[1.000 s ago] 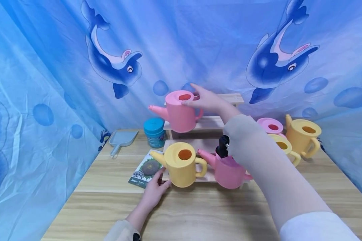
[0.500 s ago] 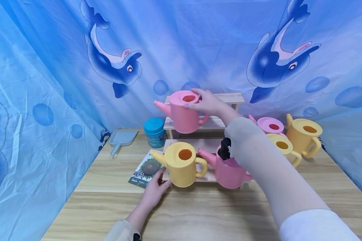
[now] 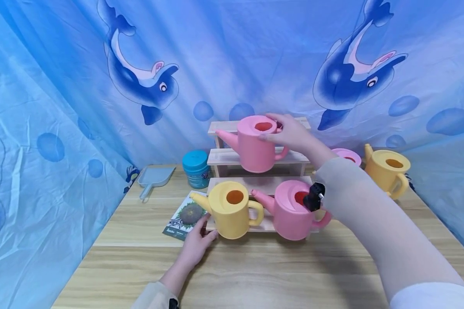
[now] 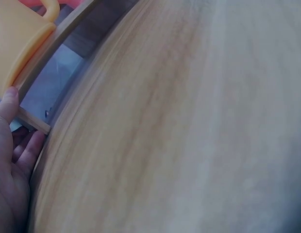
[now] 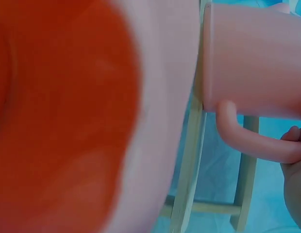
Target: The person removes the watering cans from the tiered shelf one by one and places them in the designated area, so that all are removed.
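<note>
A pink watering can (image 3: 255, 150) stands upright at the middle tier of a wooden step shelf (image 3: 259, 185), its spout pointing left. My right hand (image 3: 291, 134) grips it at the top of its handle; in the right wrist view, fingers wrap the handle (image 5: 259, 144). Whether its base rests on the board is unclear. My left hand (image 3: 196, 244) holds the shelf's lower left end, thumb (image 4: 9, 99) on top and fingers below. Beside that hand, a yellow watering can (image 3: 229, 216) sits on the lowest tier. Another pink watering can (image 3: 291, 216) stands to its right, under my right wrist.
More watering cans stand at the right, including a yellow one (image 3: 386, 171) and a pink one (image 3: 348, 154) partly hidden by my right arm. A teal tub (image 3: 196, 169), a sunflower seed packet (image 3: 185, 216) and a light blue dustpan (image 3: 156, 176) lie left of the shelf.
My right hand has moved the held pink watering can rightward along the middle tier, from its left end toward the centre. The left hand has stayed on the shelf.
</note>
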Tool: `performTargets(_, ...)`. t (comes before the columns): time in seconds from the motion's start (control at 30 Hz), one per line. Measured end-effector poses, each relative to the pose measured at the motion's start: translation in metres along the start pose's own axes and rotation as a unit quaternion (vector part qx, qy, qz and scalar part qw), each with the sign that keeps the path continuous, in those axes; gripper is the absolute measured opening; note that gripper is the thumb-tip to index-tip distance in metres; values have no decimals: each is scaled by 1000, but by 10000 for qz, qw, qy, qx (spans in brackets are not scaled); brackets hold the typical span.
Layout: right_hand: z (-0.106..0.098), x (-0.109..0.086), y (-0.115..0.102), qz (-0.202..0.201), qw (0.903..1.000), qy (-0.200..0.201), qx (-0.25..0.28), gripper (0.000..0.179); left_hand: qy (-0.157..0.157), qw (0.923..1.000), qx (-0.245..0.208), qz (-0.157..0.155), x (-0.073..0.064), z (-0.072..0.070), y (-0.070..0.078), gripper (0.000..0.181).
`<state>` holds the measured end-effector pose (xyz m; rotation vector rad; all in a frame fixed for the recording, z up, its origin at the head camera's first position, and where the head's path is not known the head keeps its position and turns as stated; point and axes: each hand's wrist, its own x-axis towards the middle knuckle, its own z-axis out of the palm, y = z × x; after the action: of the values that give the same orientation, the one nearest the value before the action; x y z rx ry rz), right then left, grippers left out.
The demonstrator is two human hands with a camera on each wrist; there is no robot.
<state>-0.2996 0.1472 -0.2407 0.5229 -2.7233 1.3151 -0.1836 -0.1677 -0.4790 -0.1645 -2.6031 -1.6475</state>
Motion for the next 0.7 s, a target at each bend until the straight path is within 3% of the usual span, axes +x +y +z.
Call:
performTargets(0.4,-35,-33,20,405,9970,622,-204,83,39,9999,122,-36,0,1,-1,65)
performTargets(0.7,-69,-52,30,424,9923,1100,-375,77,17,9998,117,-142,0,1,1,68)
